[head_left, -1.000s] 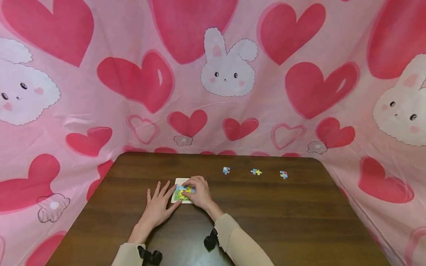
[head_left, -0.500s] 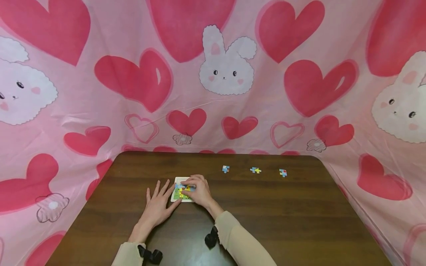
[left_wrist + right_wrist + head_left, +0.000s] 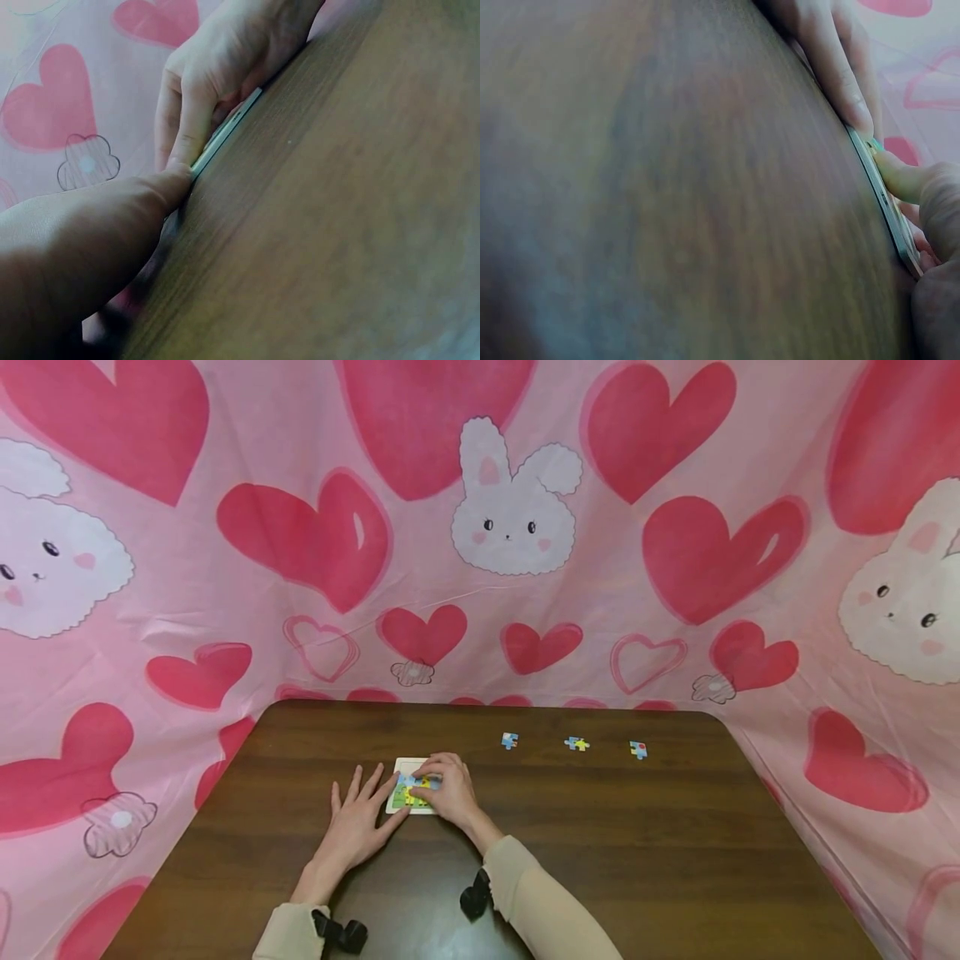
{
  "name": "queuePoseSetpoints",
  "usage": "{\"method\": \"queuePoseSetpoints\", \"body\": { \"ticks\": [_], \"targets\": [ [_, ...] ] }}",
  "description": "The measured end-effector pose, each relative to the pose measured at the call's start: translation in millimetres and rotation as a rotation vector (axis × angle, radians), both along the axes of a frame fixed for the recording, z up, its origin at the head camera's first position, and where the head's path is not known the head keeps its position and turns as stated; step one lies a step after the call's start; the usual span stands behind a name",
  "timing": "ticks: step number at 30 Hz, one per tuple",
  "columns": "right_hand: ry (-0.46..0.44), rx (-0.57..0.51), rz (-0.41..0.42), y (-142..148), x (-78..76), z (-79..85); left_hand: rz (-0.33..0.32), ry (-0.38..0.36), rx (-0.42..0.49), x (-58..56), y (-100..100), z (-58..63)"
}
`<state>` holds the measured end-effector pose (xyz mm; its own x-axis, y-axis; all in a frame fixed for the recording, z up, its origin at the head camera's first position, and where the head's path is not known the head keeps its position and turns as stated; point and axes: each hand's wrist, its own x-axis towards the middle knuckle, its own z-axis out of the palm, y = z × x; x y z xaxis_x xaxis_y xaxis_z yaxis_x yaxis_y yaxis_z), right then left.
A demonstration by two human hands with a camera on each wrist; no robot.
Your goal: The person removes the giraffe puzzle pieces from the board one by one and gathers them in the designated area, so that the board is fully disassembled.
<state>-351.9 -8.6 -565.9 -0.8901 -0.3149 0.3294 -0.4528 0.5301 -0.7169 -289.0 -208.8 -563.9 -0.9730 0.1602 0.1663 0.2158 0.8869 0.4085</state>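
Observation:
A small jigsaw puzzle board (image 3: 402,766) with a white rim and a green, yellow and blue picture lies flat on the table. My left hand (image 3: 356,824) is spread beside its left side, fingers straight; thumb and index finger touch the rim. Over the board, my right hand (image 3: 452,795) bends its thumb and fingers around a blue puzzle piece in the picture, largely hidden beneath them. In the right wrist view, the right thumb (image 3: 901,178) comes down onto the edge-on board (image 3: 889,202). The left wrist view shows the left thumb (image 3: 169,187) at the board's corner.
Three loose puzzle pieces lie in a row towards the back of the brown table (image 3: 637,852): a blue one (image 3: 510,741), a blue and yellow one (image 3: 577,744) and a blue and red one (image 3: 638,750). A pink cloth (image 3: 420,585) with hearts and rabbits surrounds the table.
Both hands stay at the board, with the right fingers making only slight shifts over it. The loose pieces keep their places; the head view sways a little.

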Motion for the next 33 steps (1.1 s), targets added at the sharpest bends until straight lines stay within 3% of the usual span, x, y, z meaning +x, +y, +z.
{"method": "queuePoseSetpoints", "body": {
  "ticks": [9, 19, 24, 33],
  "targets": [
    [-0.011, 0.031, 0.023, 0.0, -0.1, 0.6, -0.006, -0.011, 0.006, -0.5, -2.1, -1.0],
    [0.000, -0.033, 0.014, 1.4, -0.6, -1.0, -0.006, 0.026, 0.034, 0.5, 0.7, -1.6],
    [0.013, -0.002, 0.023, 3.9, 0.9, -0.1, -0.011, 0.037, 0.043, 1.1, 1.9, -2.7],
    [0.039, -0.003, 0.034, 3.0, 1.2, -0.2, -0.004, 0.005, 0.030, -1.2, -1.3, -4.5]
  ]
}}
